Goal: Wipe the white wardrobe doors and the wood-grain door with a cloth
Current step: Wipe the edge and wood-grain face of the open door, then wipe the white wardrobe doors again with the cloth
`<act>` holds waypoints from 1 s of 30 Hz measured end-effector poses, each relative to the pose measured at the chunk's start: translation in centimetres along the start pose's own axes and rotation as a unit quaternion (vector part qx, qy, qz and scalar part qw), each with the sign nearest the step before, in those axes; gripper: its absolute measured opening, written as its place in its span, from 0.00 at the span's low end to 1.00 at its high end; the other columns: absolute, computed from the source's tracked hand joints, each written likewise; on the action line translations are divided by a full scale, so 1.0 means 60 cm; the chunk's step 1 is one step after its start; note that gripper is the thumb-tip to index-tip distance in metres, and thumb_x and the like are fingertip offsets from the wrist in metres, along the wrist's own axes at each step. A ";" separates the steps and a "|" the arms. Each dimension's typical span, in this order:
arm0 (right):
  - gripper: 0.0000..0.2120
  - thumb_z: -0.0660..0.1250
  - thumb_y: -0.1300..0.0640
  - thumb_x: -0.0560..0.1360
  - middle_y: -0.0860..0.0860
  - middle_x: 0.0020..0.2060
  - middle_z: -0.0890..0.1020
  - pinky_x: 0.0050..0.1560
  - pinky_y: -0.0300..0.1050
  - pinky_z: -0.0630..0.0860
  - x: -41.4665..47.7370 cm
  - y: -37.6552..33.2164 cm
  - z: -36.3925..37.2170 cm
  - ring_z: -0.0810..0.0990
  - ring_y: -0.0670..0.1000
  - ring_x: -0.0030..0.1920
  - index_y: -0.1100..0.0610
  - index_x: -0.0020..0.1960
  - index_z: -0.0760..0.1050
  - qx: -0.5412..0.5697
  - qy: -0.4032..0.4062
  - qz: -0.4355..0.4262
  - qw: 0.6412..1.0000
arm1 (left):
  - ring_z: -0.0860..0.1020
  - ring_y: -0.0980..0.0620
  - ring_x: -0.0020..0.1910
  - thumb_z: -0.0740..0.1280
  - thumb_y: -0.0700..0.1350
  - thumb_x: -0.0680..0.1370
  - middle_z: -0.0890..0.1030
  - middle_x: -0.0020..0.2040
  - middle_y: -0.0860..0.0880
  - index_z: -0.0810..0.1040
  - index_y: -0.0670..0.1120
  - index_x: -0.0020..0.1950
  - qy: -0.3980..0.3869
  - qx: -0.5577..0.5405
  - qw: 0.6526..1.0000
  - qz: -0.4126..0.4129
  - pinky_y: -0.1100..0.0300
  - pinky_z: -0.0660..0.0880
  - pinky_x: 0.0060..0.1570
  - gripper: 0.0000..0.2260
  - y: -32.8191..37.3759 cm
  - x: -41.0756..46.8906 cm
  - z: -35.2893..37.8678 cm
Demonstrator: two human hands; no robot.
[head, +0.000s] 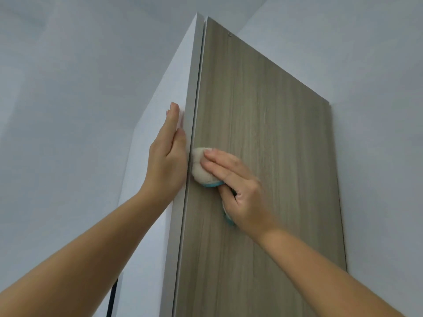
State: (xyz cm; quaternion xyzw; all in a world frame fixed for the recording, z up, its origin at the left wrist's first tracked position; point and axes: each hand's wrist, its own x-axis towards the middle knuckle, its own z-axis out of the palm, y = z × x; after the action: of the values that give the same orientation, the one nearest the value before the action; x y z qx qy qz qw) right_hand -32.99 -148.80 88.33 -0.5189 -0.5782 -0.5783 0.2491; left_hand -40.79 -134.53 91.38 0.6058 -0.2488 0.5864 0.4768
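Note:
The wood-grain door [270,124] fills the right middle of the head view and rises toward the ceiling. Beside it on the left stands a white wardrobe door [160,106] with a pale grey edge. My right hand [238,188] presses a beige cloth [201,168] with a blue trim flat against the wood-grain door, close to its left edge. Part of the cloth is hidden under the palm. My left hand [167,156] lies flat with fingers straight on the white door, right at its edge, holding nothing.
White walls [377,88] and a white ceiling [91,42] surround the wardrobe. A dark narrow gap or strip [112,300] shows at the lower left of the white door. A small screw head [229,35] sits near the wood door's top corner.

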 end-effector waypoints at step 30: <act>0.16 0.59 0.70 0.71 0.56 0.54 0.79 0.57 0.49 0.70 0.498 0.018 0.015 0.74 0.59 0.57 0.59 0.51 0.80 -0.529 -0.069 0.074 0.843 | 0.54 0.71 0.72 0.51 0.42 0.84 0.60 0.75 0.62 0.62 0.53 0.76 -0.070 -0.014 0.996 -0.048 0.76 0.50 0.63 0.20 -0.152 0.056 -0.136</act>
State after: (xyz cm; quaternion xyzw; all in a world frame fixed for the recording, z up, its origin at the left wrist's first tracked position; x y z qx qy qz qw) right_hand -41.85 -138.86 115.12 -0.6512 -0.1607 -0.7391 -0.0615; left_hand -36.17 -122.72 90.80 0.6500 -0.2605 0.5150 0.4944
